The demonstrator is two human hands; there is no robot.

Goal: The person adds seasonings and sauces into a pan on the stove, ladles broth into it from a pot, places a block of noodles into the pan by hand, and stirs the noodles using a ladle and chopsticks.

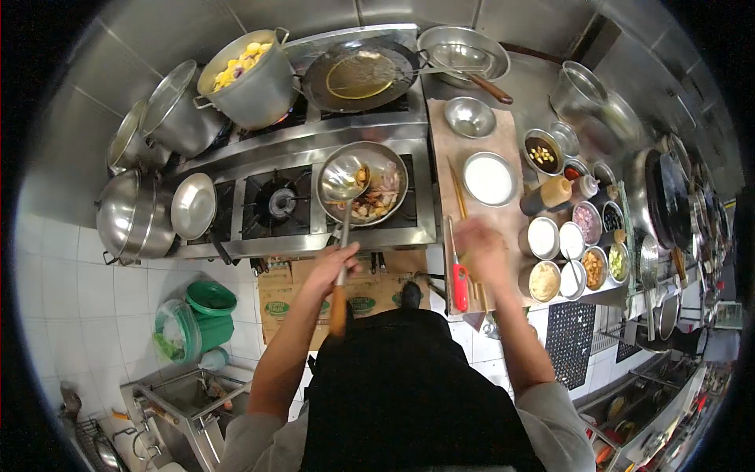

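My left hand (334,267) is closed at the front edge of the stove, where the pan's handle and the ladle's handle meet. The ladle (343,179) rests its bowl inside a pan (403,189) that holds browned and pale pieces of food. Its wooden grip points down toward my apron. My right hand (481,245) is smeared by motion above the board's front part, close to a red lighter (460,285) and thin wooden sticks (458,187). Whether its fingers hold anything cannot be made out.
A tall pot (250,88) of yellow pieces and a dark wok (360,75) stand at the back. A bare burner (281,202) is left of the pan. On the right are a bowl of white contents (489,179), sauce bottles (550,193) and several ingredient tins (543,237).
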